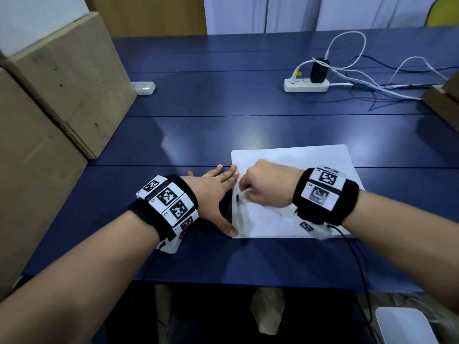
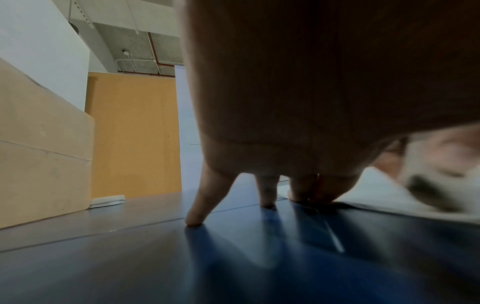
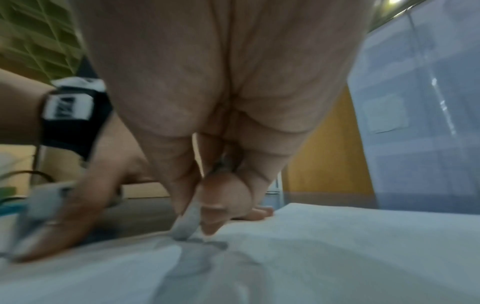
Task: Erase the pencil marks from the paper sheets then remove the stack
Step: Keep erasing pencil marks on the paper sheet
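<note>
A stack of white paper sheets (image 1: 298, 170) lies on the blue table (image 1: 223, 120) near its front edge, with faint pencil marks (image 3: 192, 259) on the top sheet. My left hand (image 1: 216, 192) lies flat with straight fingers, thumb and fingertips pressing on the stack's left edge. My right hand (image 1: 248, 192) pinches a small whitish eraser (image 3: 185, 224) and presses its tip onto the paper (image 3: 337, 246) near that left edge. The right hand is motion-blurred. In the left wrist view, the left fingers (image 2: 197, 205) stand spread on the table beside the paper (image 2: 376, 195).
Large cardboard boxes (image 1: 62, 83) line the table's left side, with a white power strip (image 1: 144, 87) beside them. Another power strip (image 1: 306, 85) with a black charger and loose cables sits at the back right. A further box (image 1: 444, 103) stands at the right edge.
</note>
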